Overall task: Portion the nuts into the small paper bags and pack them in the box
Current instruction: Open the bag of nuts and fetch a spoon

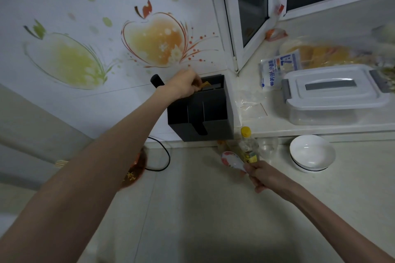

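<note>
Forearms reach out from the lower corners of the view over a pale tabletop [192, 209]. Right hand [264, 176], nearer the viewer, has its fingers curled round the handle of a white spoon [232, 161] with a reddish pattern on its bowl. Just beyond the spoon stands a small clear bottle with a yellow cap [248, 145], with a clear glass [268, 145] beside it and a white bowl [312, 153] further right. At the left, partly hidden by the forearm, sits a red container with printed characters [133, 174], and a black cable [164, 156] loops behind it. Left hand [184, 85], stretched far forward, pinches a tan, flat piece [205, 86] at the top rear slot of a dark wall-mounted holder [205, 111] with several compartments; what the piece is cannot be told. A black handle [157, 81] juts out just left of this hand. On the raised window ledge [277, 121] to the right lies a lidded clear plastic box [333, 94], with a blue-and-white printed packet [277, 68] and blurred clear bags with yellowish contents [324, 53] behind it. No nuts or paper bags can be made out with certainty.
</note>
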The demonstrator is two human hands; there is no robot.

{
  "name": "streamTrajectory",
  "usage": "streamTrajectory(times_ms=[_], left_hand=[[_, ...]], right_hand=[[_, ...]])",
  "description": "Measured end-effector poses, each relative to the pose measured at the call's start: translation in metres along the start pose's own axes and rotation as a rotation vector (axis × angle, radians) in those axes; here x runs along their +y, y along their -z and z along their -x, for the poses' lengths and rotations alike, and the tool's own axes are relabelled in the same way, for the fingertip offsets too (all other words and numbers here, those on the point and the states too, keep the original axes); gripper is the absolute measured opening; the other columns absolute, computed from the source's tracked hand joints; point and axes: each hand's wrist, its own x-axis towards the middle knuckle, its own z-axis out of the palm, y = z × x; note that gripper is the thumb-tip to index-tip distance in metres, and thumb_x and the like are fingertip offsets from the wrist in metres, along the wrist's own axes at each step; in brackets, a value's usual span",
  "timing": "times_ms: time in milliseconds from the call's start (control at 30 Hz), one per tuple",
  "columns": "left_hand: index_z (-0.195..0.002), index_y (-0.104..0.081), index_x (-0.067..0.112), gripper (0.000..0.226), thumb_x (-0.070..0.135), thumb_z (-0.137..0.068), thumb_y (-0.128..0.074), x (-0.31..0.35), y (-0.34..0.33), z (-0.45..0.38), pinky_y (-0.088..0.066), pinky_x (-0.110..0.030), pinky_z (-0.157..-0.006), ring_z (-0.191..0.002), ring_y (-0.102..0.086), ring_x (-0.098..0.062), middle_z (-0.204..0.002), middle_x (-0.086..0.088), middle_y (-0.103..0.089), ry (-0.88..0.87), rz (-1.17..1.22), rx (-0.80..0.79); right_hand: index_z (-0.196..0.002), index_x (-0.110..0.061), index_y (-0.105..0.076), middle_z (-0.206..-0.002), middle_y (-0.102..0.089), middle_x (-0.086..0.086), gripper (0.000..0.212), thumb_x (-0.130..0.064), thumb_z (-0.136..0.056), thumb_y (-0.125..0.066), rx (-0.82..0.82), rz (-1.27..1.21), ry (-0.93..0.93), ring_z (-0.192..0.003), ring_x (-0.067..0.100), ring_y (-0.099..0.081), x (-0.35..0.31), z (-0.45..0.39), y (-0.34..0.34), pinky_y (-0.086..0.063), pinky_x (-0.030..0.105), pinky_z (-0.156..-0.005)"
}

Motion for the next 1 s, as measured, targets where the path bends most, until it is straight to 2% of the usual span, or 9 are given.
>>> streamTrajectory(times_ms=[133,267,433,533,633,767,867,1000], left_hand=[[-0.12,-0.066,0.002,0.032,-0.004,-0.09,-0.055,0.001,-0.006,-0.001,-0.049,-0.037,-0.09,-0.106,-0.06,-0.032,-0.112,-0.018,-0.066,-0.012,-0.085,-0.003],[-0.125,-0.063,0.003,0.035,-0.002,-0.092,-0.053,0.004,0.002,-0.006,-0.045,-0.03,-0.092,-0.111,-0.059,-0.028,-0.119,-0.014,-0.065,-0.041,-0.013,-0.067],[-0.131,-0.058,0.006,0.039,-0.003,-0.094,-0.052,0.006,0.013,-0.008,-0.044,-0.029,-0.102,-0.118,-0.057,-0.022,-0.126,-0.01,-0.063,-0.111,0.052,-0.165],[-0.132,-0.057,0.006,0.041,-0.003,-0.091,-0.058,0.0,0.015,-0.008,-0.045,-0.025,-0.096,-0.115,-0.058,-0.02,-0.123,-0.01,-0.063,-0.123,0.071,-0.182],[-0.127,-0.06,0.007,0.04,-0.003,-0.089,-0.06,-0.006,0.014,-0.006,-0.047,-0.025,-0.089,-0.101,-0.059,-0.019,-0.113,-0.011,-0.065,-0.127,0.016,-0.158],[-0.123,-0.062,0.006,0.035,-0.003,-0.09,-0.059,-0.005,0.007,-0.006,-0.052,-0.03,-0.089,-0.098,-0.061,-0.021,-0.107,-0.01,-0.065,-0.121,-0.038,-0.088],[-0.118,-0.066,0.005,0.033,-0.005,-0.088,-0.057,-0.002,0.0,-0.006,-0.047,-0.028,-0.077,-0.089,-0.057,-0.021,-0.096,-0.007,-0.06,-0.119,-0.091,-0.047],[-0.116,-0.068,0.003,0.028,0.002,-0.088,-0.065,-0.002,-0.004,-0.008,-0.048,-0.027,-0.082,-0.094,-0.059,-0.019,-0.103,-0.01,-0.066,-0.042,0.002,0.025]], right_hand=[[-0.094,-0.005,-0.061,-0.058,-0.037,0.002,0.029,-0.025,-0.101,-0.041,-0.012,0.011,0.008,-0.049,0.009,-0.04,0.0,0.002,-0.001,-0.045,0.023,-0.05],[-0.098,-0.004,-0.06,-0.059,-0.037,0.002,0.029,-0.025,-0.101,-0.04,-0.005,0.01,0.0,-0.05,0.01,-0.04,-0.002,0.002,-0.001,-0.044,0.023,-0.049],[-0.098,-0.001,-0.06,-0.058,-0.037,0.002,0.031,-0.025,-0.101,-0.04,-0.002,0.003,0.001,-0.049,0.01,-0.038,-0.002,0.003,-0.002,-0.044,0.023,-0.049],[-0.101,0.002,-0.06,-0.057,-0.038,0.001,0.034,-0.025,-0.101,-0.041,0.001,0.005,-0.002,-0.048,0.009,-0.039,-0.001,0.002,-0.002,-0.044,0.023,-0.048],[-0.095,-0.003,-0.061,-0.057,-0.038,0.001,0.03,-0.025,-0.101,-0.041,0.0,0.008,-0.007,-0.048,0.01,-0.039,0.001,0.001,-0.003,-0.043,0.023,-0.049],[-0.088,-0.011,-0.06,-0.059,-0.039,0.002,0.028,-0.026,-0.101,-0.041,-0.005,0.019,-0.014,-0.05,0.01,-0.04,-0.001,-0.001,-0.008,-0.043,0.023,-0.05],[-0.086,-0.011,-0.063,-0.059,-0.038,0.002,0.031,-0.025,-0.101,-0.04,-0.013,0.03,-0.016,-0.05,0.01,-0.039,-0.004,-0.003,-0.011,-0.044,0.022,-0.048],[-0.085,-0.012,-0.063,-0.058,-0.038,0.002,0.031,-0.026,-0.101,-0.04,-0.003,0.026,-0.032,-0.05,0.011,-0.039,-0.004,-0.003,-0.012,-0.044,0.024,-0.05]])
